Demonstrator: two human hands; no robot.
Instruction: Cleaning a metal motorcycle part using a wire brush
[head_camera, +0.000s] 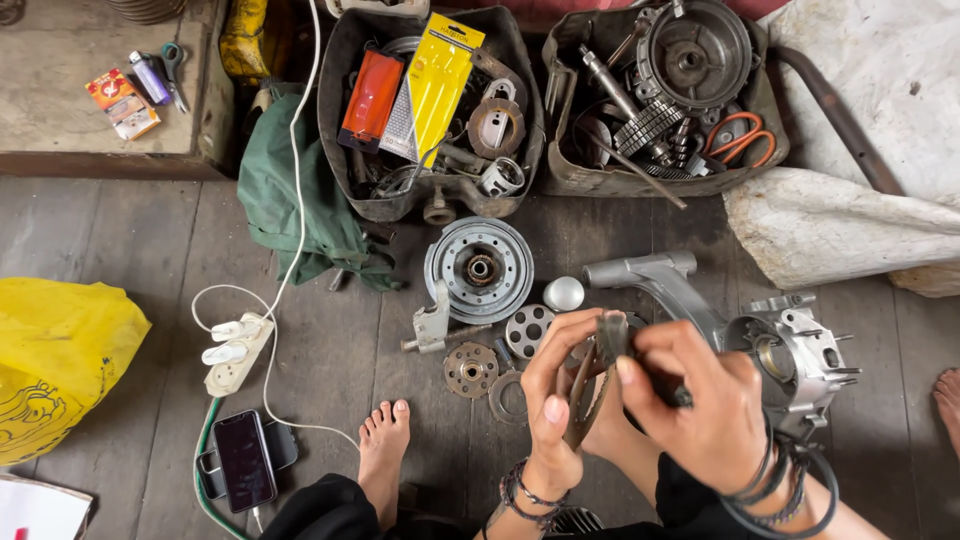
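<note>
Fingers (560, 345) of the left hand (555, 400) curl shut around a thin, dark metal part (592, 385), thumb pressed on its near edge, holding it up above the floor planks. Right hand (705, 405) closes in from the other side, index and thumb pinched on the part's top end; what it grips below is hard to make out, possibly a dark tool handle. Bracelets ring both wrists. Just behind the hands sits a grey engine casing (790, 350) with its long arm (650, 275) stretching left. Beside them lie a perforated disc (527, 328), a rusty hub (471, 369), a flat ring (507, 397) and a shiny round cap (563, 293). Farther out rests a ribbed wheel hub (479, 268), then two tubs of spares (430, 110). Left of the bare foot (384, 450): a phone (245, 460) and a white power strip (238, 352).
</note>
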